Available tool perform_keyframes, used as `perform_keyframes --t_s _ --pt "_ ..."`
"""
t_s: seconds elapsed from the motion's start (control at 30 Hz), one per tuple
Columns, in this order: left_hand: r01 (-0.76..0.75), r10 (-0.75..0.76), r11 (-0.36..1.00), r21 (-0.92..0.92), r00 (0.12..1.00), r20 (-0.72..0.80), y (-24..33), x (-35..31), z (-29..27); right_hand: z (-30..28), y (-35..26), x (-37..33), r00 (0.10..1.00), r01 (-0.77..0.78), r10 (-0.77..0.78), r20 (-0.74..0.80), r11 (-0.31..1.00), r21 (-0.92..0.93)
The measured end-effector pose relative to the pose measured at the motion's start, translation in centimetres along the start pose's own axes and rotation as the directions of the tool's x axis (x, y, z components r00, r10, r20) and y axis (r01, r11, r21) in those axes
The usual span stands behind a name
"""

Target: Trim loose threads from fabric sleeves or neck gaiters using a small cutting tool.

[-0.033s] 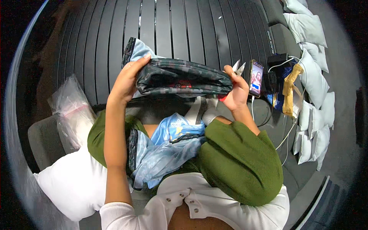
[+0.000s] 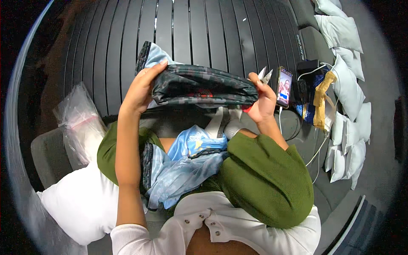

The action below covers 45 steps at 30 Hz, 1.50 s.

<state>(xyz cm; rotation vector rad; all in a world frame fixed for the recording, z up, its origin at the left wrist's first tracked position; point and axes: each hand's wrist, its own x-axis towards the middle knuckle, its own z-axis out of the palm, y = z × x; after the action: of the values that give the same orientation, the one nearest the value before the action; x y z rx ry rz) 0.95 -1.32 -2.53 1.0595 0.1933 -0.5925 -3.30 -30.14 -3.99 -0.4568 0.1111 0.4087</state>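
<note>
A dark camouflage-patterned piece of clothing (image 2: pixel 199 85) with a light blue inside is stretched between my hands, above my lap. My left hand (image 2: pixel 144 87) is closed on its left end, where a blue part and a dark trim stick up. My right hand (image 2: pixel 262 102) is closed at the other end and also holds scissors (image 2: pixel 266 76), blades up. A bit of red shows under that hand, likely their handle. The fingers are partly hidden behind the cloth. Across my lap lies a light blue garment (image 2: pixel 178 174) with a dark edge and a print.
A black slatted table (image 2: pixel 204 34) stands in front. On its right edge are a lit phone (image 2: pixel 283 87) with a white cable, a black adapter (image 2: pixel 308 66) and a yellow-and-blue packet (image 2: pixel 321 102). Pale pillow-like packs (image 2: pixel 348 80) line the right. A clear plastic bag (image 2: pixel 80 119) and white pillow (image 2: pixel 83 204) lie left.
</note>
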Motion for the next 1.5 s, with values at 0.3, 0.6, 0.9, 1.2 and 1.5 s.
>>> perform_keyframes --t_s 0.3,0.6,0.9,1.2,1.5 --pt "-0.006 0.007 1.000 -0.020 0.999 0.042 -0.2 0.0 -1.2 0.8 0.2 0.0 0.999 0.026 -0.029 -0.033 0.998 -0.061" --pt "-0.171 0.113 0.945 0.280 0.971 0.211 0.7 -0.8 0.2 -0.5 1.4 -0.2 0.985 0.027 -0.163 -0.061 0.491 -0.870" --pt "-0.255 0.724 0.370 0.893 0.681 -0.106 -0.7 0.6 -0.3 -0.4 1.0 0.4 0.907 0.031 -0.422 -0.013 0.097 -0.995" --pt "-0.233 0.223 0.938 0.257 0.972 0.068 -2.9 0.9 3.1 3.9 1.6 0.9 0.912 0.387 -0.069 0.404 -0.180 -0.905" --pt "-0.126 0.061 0.821 0.557 0.989 0.134 -3.9 1.6 1.2 0.4 2.5 0.8 0.949 0.152 -0.305 0.082 0.211 -0.966"
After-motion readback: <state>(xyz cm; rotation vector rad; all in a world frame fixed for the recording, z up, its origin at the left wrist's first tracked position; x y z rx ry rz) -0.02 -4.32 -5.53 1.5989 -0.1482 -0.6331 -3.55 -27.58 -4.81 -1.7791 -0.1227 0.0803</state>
